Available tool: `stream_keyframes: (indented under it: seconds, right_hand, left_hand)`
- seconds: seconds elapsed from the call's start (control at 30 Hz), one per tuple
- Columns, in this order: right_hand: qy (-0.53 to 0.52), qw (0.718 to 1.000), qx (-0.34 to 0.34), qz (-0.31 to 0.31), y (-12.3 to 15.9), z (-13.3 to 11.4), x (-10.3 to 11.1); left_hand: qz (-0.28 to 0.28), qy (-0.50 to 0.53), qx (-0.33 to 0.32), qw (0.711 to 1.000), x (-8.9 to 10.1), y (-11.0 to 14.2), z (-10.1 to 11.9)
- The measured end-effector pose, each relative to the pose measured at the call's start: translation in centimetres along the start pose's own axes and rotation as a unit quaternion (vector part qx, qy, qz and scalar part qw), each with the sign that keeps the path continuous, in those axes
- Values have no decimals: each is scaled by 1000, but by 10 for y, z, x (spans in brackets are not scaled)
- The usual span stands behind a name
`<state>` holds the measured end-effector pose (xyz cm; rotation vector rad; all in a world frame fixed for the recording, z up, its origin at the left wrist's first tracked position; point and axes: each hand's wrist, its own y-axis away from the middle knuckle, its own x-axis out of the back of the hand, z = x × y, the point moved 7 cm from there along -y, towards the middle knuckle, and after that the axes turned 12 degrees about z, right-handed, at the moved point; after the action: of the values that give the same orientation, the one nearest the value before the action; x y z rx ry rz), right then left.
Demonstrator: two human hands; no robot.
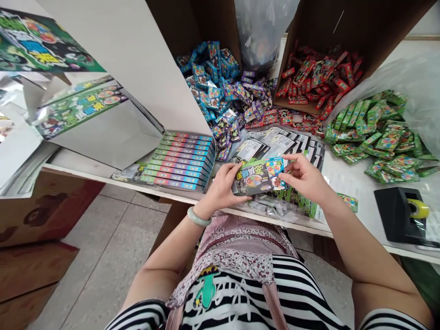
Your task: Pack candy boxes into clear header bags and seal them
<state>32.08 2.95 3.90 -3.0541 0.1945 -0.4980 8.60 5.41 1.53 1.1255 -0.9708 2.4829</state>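
- Far left: tilted white cardboard display lid with green printed artwork (51,41) leans over the white counter (357,183); its lower panel overhangs the counter's front edge, and tiled floor lies open below.
- Left of centre: flat stack of long green-and-blue printed boxes (180,160) sits just behind the counter's front edge, with a narrow free strip in front of it.
- Left hand (222,185), pale green bangle on the wrist, is above the front edge; fingers curled and clamped on the left end of the small green printed card pack (259,176).
- The small green printed card pack is held flat in the air between both hands, just above the counter near its front edge, over loose clear wrappers and black-and-white leaflets (275,142).
- Right hand (305,178): fingers (292,158) pinched on the pack's right end and top corner.
- Behind the hands: heaps of blue packs (209,73), purple packs (247,94) and red packs (316,75), the red ones spilling out of a brown cardboard box (360,27); little bare surface there.
- Right: heap of green packs (378,128), a clear band of bare counter between it and the right forearm.
- Far right: black tape dispenser with a yellow roll (405,213) near the front edge, well apart from the right hand.
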Motion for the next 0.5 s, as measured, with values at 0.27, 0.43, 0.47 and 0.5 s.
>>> stream_keyframes:
  seconds: [0.27, 0.43, 0.47, 0.5]
  right_hand:
    - [-19, 1000, -1, -12, -1, -2, -1]
    - [-47, 999, -14, -10, -2, 2, -1]
    - [-44, 999, -9, -16, -2, 1, -2]
    - [-35, 999, -2, -27, -1, 0, -3]
  left_hand:
    - [-2, 24, -11, 1000, 5, -1, 5]
    - [14, 18, -16, 1000, 13, -1, 5]
    - [11, 16, -17, 1000, 13, 0, 5]
    - [5, 15, -19, 1000, 13, 0, 5]
